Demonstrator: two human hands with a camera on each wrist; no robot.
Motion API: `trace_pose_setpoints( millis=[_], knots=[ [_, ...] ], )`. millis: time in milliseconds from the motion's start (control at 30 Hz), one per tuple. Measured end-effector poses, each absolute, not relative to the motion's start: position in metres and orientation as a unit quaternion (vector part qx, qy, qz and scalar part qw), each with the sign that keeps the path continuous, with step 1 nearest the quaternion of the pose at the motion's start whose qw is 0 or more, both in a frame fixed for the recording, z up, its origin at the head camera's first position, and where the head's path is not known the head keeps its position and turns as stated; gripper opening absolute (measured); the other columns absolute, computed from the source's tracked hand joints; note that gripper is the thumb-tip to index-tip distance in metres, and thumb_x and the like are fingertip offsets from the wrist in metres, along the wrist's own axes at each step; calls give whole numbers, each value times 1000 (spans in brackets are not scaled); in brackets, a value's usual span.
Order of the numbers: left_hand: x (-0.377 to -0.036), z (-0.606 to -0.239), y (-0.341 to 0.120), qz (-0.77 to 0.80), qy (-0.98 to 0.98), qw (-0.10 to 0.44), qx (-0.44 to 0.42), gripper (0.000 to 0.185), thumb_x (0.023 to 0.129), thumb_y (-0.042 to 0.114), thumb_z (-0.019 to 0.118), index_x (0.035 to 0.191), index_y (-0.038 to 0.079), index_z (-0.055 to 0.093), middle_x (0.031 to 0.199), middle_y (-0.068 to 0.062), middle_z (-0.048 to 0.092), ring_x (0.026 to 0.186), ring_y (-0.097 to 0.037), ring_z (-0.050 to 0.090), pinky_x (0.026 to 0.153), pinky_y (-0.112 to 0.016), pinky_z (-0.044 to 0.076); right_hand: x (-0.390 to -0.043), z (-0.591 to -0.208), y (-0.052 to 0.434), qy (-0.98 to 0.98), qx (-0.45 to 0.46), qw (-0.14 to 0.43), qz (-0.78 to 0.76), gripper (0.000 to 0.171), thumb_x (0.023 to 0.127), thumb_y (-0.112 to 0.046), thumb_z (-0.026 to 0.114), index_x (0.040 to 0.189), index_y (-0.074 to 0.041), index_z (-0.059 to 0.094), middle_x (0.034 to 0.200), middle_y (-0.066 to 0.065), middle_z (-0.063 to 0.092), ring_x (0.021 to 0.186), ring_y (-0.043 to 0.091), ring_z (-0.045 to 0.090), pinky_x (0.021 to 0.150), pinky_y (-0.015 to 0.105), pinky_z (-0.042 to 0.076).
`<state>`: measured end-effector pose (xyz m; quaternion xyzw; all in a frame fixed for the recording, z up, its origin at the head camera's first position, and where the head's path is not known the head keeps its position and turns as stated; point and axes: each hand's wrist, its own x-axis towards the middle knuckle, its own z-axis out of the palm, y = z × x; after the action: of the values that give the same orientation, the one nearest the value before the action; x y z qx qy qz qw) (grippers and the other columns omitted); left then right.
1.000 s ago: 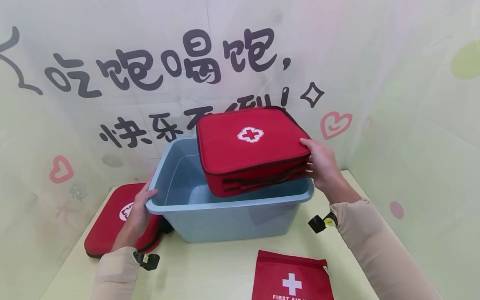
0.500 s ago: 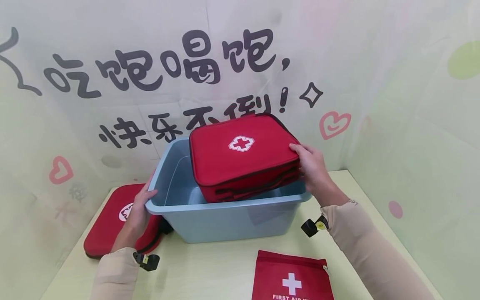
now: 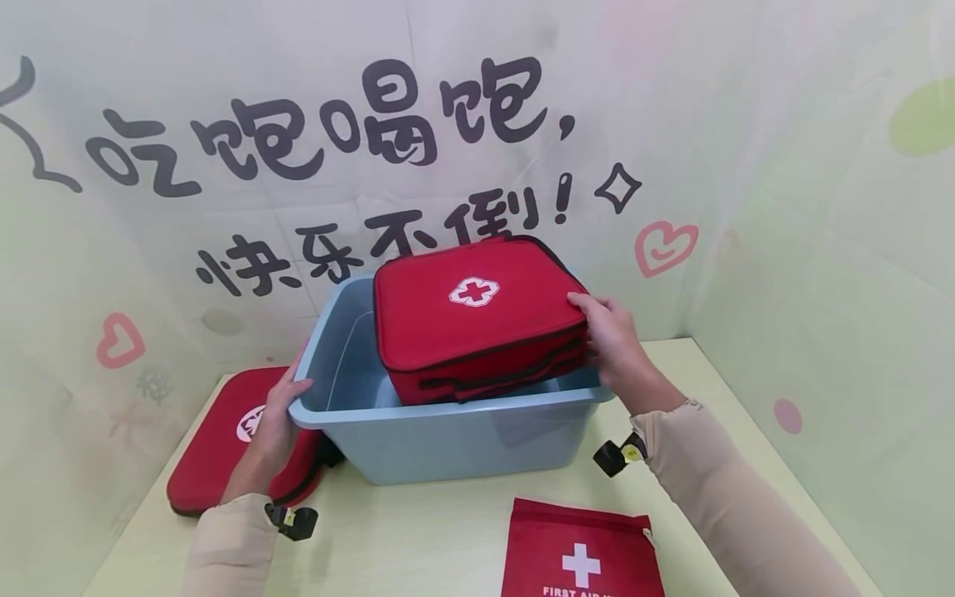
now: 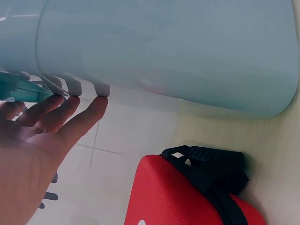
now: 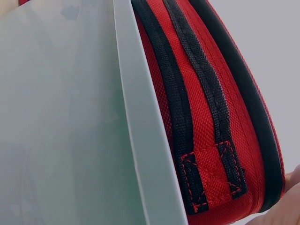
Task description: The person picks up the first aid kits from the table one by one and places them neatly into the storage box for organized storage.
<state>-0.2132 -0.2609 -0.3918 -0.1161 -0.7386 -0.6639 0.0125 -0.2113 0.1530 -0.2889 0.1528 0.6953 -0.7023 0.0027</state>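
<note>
Two hands are busy. My right hand point(image 3: 613, 336) grips the red first aid bag point(image 3: 473, 311) at its right end, thumb on top and fingers curled under, and holds it tilted over the blue bin point(image 3: 448, 435), the lower long side already below the rim. My left hand point(image 3: 278, 414) rests on the bin's left corner with straight fingers point(image 4: 82, 119) touching under the rim, which keeps the bin steady.

I judge the step in hand is lowering the bag into the bin, and it is about half done. I think the next move calls for sinking the bag flat to the bottom and then letting the fingers go.

About edges: in the right wrist view the front rim point(image 5: 145, 140) passes just beside the black straps point(image 5: 187, 117) of the bag, so there is little room there. Inside, at the left, the bin has more open space. Outside, a red hard case point(image 3: 216, 448) lies against the bin's left wall under my left wrist, and a flat red pouch point(image 3: 580, 554) lies near the front of the table point(image 3: 418, 539), apart from the bin.
</note>
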Motion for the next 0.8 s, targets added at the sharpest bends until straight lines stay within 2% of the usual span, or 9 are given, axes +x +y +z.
trace_pose_setpoints(
  millis=[133, 233, 467, 667, 800],
  knots=[
    [-212, -393, -262, -660, -740, 20, -129, 65, 103, 26, 42, 160, 34, 12, 164, -4, 14, 139, -28, 24, 102, -34, 41, -212, -288, 151, 692, 158, 0, -705, 65, 99, -39, 56, 150, -7, 30, 143, 17, 42, 114, 29, 47, 100, 46, 42],
    [-212, -394, -263, -658, -740, 24, -139, 65, 103, 25, 41, 161, 33, 12, 163, -6, 14, 136, -26, 26, 97, -26, 45, -212, -289, 151, 687, 166, -5, -707, 66, 99, -38, 57, 150, -7, 30, 144, 17, 42, 116, 29, 46, 102, 48, 42],
    [-212, -394, -264, -660, -739, 23, -135, 64, 103, 26, 41, 160, 33, 13, 163, -6, 15, 135, -25, 28, 98, -28, 45, -215, -289, 148, 683, 178, -5, -709, 67, 98, -38, 58, 150, -7, 29, 144, 16, 42, 119, 30, 45, 103, 48, 41],
    [-213, -391, -262, -661, -739, 17, -126, 65, 103, 25, 43, 160, 36, 13, 164, -2, 14, 140, -26, 23, 103, -38, 36, -218, -290, 147, 676, 188, -4, -712, 66, 98, -37, 59, 149, -7, 30, 144, 16, 41, 122, 31, 43, 104, 47, 42],
    [-213, -389, -261, -658, -742, 17, -129, 67, 102, 24, 44, 160, 36, 12, 164, -3, 15, 140, -28, 24, 102, -35, 40, -219, -290, 147, 674, 195, -4, -712, 66, 97, -36, 60, 148, -6, 30, 145, 15, 40, 124, 31, 41, 105, 46, 42]
  ],
)
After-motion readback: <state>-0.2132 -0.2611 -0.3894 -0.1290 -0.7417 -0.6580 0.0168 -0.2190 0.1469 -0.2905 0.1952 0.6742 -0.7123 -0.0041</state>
